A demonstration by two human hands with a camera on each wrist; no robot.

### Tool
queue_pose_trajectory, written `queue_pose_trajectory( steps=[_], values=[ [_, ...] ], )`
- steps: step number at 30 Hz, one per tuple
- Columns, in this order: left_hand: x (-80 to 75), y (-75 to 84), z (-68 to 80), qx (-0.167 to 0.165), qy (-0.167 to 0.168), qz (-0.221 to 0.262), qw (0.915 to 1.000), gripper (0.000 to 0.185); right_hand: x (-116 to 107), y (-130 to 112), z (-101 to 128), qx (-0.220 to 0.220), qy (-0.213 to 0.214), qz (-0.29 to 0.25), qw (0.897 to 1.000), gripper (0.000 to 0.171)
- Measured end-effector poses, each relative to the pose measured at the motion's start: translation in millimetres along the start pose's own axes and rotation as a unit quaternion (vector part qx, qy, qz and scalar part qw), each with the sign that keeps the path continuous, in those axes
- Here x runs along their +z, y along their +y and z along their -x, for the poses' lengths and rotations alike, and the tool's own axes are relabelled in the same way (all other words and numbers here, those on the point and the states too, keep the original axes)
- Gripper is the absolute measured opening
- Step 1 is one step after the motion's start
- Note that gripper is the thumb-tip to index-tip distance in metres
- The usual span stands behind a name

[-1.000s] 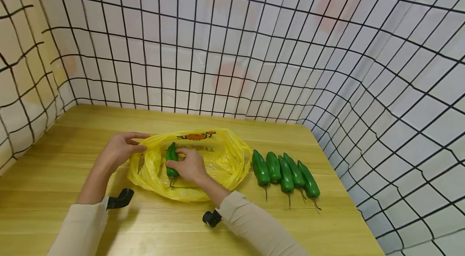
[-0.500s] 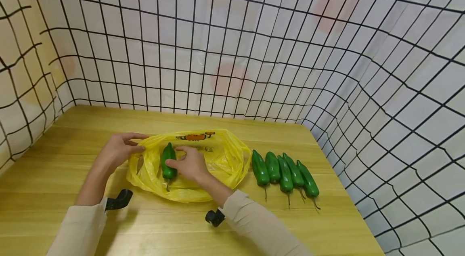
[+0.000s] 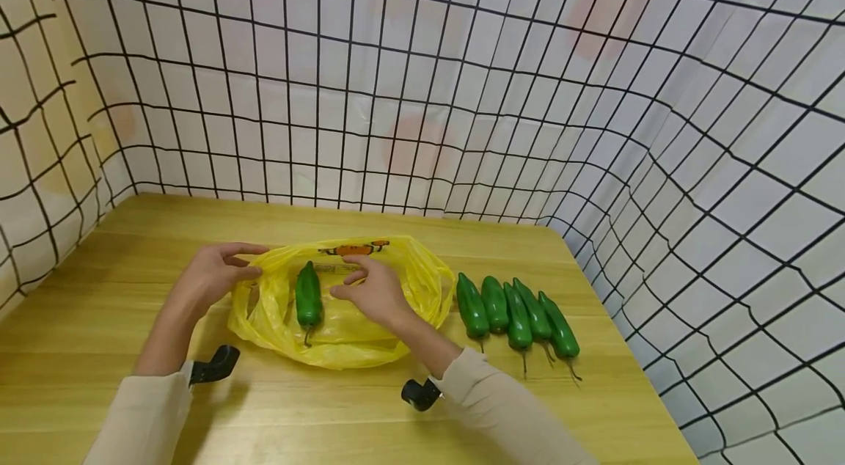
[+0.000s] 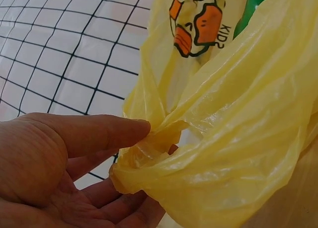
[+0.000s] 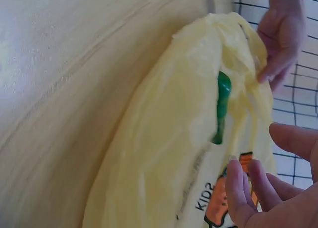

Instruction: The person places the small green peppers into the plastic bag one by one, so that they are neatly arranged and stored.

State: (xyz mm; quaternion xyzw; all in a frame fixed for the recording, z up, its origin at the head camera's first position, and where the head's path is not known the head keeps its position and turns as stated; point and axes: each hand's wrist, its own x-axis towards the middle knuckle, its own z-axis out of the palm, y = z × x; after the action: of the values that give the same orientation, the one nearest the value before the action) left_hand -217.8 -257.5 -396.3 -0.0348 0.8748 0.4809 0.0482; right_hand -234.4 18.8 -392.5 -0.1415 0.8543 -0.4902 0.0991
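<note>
A yellow plastic bag (image 3: 337, 356) with an orange cartoon print lies with its mouth open in the head view. One green pepper (image 3: 308, 296) rests inside it, toward the left, stem toward the person. My left hand (image 3: 214, 278) pinches the bag's left edge between thumb and fingers; the left wrist view shows the thumb (image 4: 109, 132) on the gathered plastic. Over the bag's mouth, to the right of the pepper, my right hand (image 3: 378, 294) has its fingers loosely spread and holds nothing. In the right wrist view, its fingers (image 5: 261, 183) stand apart from the pepper.
Several more green peppers (image 3: 518, 315) lie side by side on the wooden table (image 3: 317, 421), right of the bag. A black grid mesh (image 3: 396, 83) over white sheeting walls the back and sides. Black wrist devices (image 3: 218, 364) stick out by both sleeves.
My right hand has let go of the pepper and moved right, away from it. The pepper stays behind in the bag. My left hand keeps its place on the bag's edge.
</note>
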Motion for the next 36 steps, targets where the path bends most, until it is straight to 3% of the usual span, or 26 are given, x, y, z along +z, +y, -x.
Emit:
queue_pose_trajectory(
  steps=[15, 36],
  values=[
    [1.9, -0.3, 0.2, 0.001, 0.0, 0.001, 1.0, 0.051, -53.8, 7.1, 7.5, -0.024, 0.025, 0.017, 0.999, 0.06],
    [4.8, -0.9, 1.1, 0.01, 0.007, 0.003, 0.9999, 0.05, -159.0, 61.1, 35.9, 0.024, 0.075, 0.001, 0.997, 0.066]
  ],
)
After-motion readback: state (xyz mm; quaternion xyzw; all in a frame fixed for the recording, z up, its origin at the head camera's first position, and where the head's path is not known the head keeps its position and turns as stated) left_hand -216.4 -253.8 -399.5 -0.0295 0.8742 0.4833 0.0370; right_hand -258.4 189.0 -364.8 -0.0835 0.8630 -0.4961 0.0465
